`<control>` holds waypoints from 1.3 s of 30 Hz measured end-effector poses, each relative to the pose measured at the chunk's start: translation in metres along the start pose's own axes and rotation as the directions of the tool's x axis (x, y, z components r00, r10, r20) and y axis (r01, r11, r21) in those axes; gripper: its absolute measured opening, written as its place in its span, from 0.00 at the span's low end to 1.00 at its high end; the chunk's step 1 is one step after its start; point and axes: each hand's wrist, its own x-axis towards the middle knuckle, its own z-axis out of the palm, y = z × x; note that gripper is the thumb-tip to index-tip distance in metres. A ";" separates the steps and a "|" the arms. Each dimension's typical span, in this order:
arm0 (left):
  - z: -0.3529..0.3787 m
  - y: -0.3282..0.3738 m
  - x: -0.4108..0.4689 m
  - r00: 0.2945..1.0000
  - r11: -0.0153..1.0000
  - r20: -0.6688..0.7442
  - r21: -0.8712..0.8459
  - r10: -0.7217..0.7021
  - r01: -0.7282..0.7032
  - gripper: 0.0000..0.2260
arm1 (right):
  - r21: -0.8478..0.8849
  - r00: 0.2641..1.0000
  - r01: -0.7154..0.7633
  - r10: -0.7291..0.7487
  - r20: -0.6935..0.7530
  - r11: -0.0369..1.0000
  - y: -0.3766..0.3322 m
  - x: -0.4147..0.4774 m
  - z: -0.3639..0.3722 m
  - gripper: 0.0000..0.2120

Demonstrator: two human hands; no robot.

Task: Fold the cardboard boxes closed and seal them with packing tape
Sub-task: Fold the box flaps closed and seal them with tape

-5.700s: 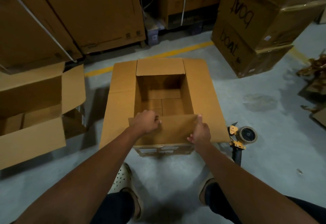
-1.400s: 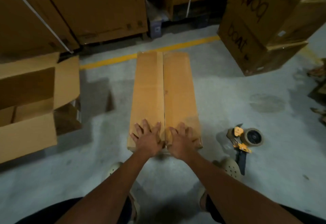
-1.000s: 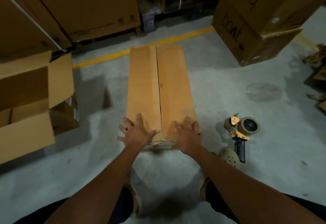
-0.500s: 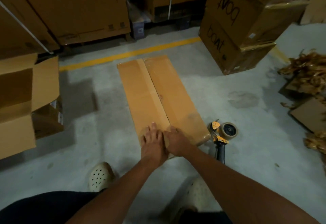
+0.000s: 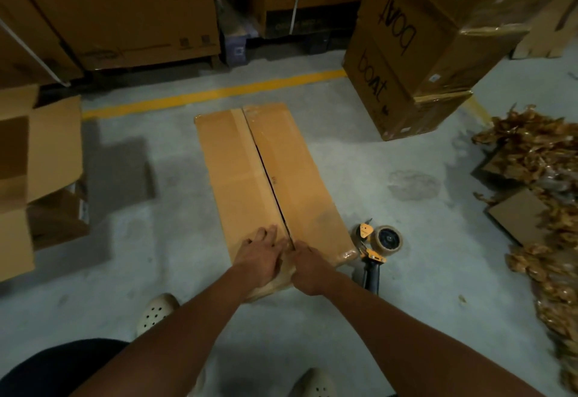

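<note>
**Box** [image 5: 234, 177]: long, set on the floor in the middle of the scene, its length running from near to far. Both top flaps are folded down and meet along a middle seam [image 5: 271, 184]. A thin dark gap is seen along it, and no tape is seen across it.

**Left hand** [image 5: 259, 256]: laid flat on the left flap at the near end, fingers straight, nothing gripped.

**Right hand** [image 5: 308, 267]: set on the right flap, just beside the left hand, at the near end of the seam. Its fingers are turned away toward the seam, so whether they are straight or curled cannot be told.

**Tape dispenser** [image 5: 377, 245]: laid on the floor just right of the box's near right corner, roll far, handle near, untouched.

**Step in hand, as judged:** folding is done and the flaps are being pressed down. Sealing is not yet begun.

**Next move, as judged:** the dispenser is to be taken by its handle with the right hand while the flaps are held together by the left. The gap is best closed first. Tape is then to be started over the near end and drawn along the seam to the far end.

**Also present:** an open box [image 5: 37, 162] at left, stacked boxes [image 5: 422, 52] far right.
</note>
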 end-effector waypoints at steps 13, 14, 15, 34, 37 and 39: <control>0.000 -0.007 -0.001 0.997 0.997 0.075 -0.075 0.029 -0.024 0.30 | -0.069 0.998 -0.042 0.039 -0.048 0.997 -0.023 -0.007 0.021 0.27; 0.001 -0.009 0.000 0.997 0.997 0.074 -0.076 0.023 -0.018 0.29 | -0.103 0.996 -0.079 0.074 -0.050 0.992 -0.022 -0.004 0.023 0.30; 0.005 -0.009 0.002 0.997 0.997 0.073 -0.076 0.013 -0.007 0.28 | -0.133 0.995 -0.090 0.082 -0.061 0.987 -0.020 0.000 0.026 0.31; 0.018 -0.037 0.020 0.982 0.977 -0.123 0.176 0.140 -0.118 0.31 | 0.086 0.891 -0.363 0.373 -0.261 0.928 -0.029 0.052 0.032 0.32; -0.007 -0.069 0.057 0.976 0.992 -0.193 0.094 0.102 -0.085 0.27 | 0.055 0.884 -0.265 0.266 -0.385 0.963 -0.039 0.080 0.027 0.40; -0.029 -0.096 0.088 0.964 0.998 -0.263 0.050 0.043 -0.031 0.23 | 0.060 0.859 -0.248 0.248 -0.447 0.967 -0.035 0.104 0.020 0.40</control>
